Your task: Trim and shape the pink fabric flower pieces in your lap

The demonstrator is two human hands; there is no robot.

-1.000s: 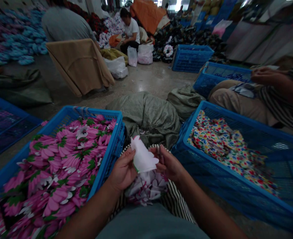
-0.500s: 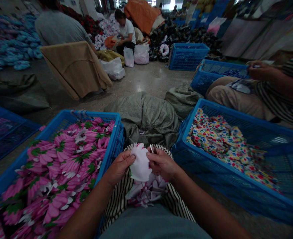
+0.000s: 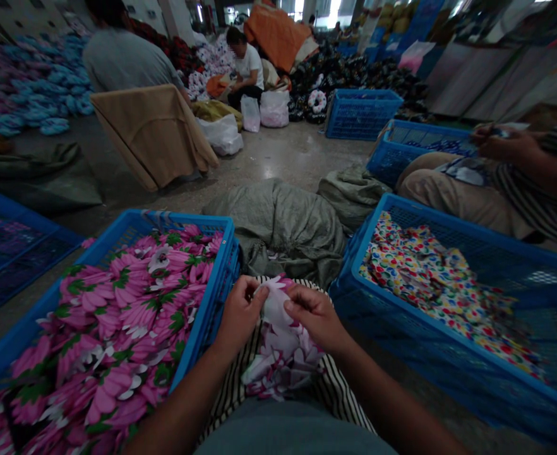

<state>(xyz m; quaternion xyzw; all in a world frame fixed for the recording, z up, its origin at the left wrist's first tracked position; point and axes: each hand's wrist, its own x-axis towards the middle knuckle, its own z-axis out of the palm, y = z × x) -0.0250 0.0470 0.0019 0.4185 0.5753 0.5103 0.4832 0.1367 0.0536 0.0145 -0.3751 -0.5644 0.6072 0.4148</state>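
Observation:
Above my lap, a white fabric piece (image 3: 277,308) with a pink edge is stretched between my two hands. My left hand (image 3: 241,311) pinches its upper left side, with thumb and fingers closed. On the right side, my right hand (image 3: 314,314) grips the fabric between thumb and curled fingers. Whether the right hand also holds a small tool cannot be made out. Beneath the hands, a heap of white and pink pieces (image 3: 283,366) lies on the striped cloth (image 3: 338,385) over my lap.
A blue crate (image 3: 226,253) of pink and green pieces stands at left. At right, another blue crate (image 3: 361,253) holds colourful patterned fabric. Grey-green sacks (image 3: 288,218) lie ahead. A seated person's knee (image 3: 420,180) is beyond the right crate; other people sit farther back.
The white piece, earlier held flat and facing me, is now folded or bunched between my hands. A metal glint by my right hand no longer shows. The view has shifted slightly.

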